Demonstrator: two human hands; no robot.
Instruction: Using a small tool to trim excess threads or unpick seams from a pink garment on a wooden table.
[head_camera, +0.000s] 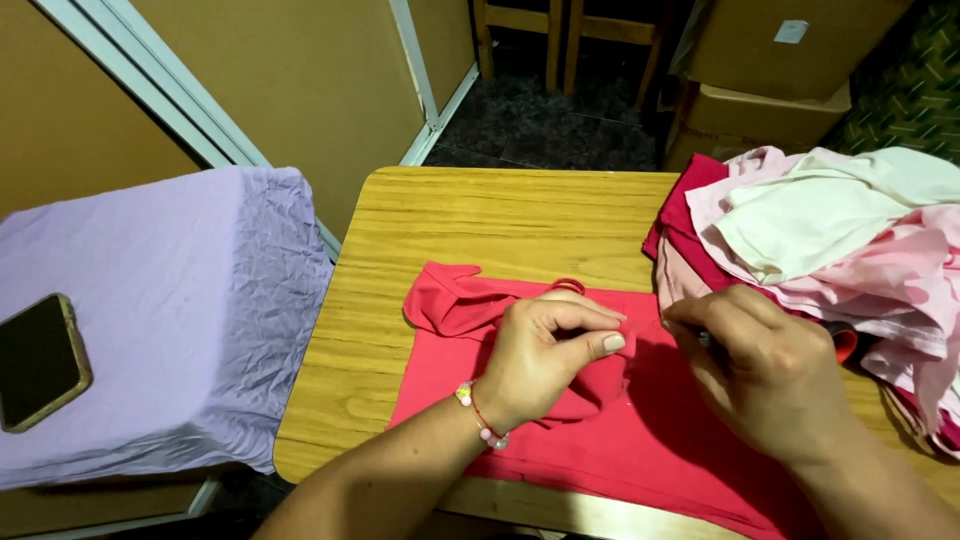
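Red garment (560, 420); pink-white clothes pile (840, 230); lilac cloth (170, 300); yellowish wood-grain table (500, 215); black phone (38, 360), possibly gold-edged.

1. Under your hands, the red garment (610, 430) is soft matt cloth.
2. The table (480, 215) shows smooth, faintly shiny wood grain.
3. At left, the lilac cover (200, 290) is creased fabric; the phone (38, 360) looks glossy.

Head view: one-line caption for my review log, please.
Left hand pinches a fold of red garment on a wooden table, right hand close beside it, pile of pink clothes at right.

Phone (38, 360) on lilac cloth (190, 300); pink-and-white clothes pile (840, 230); cardboard boxes (770, 90).
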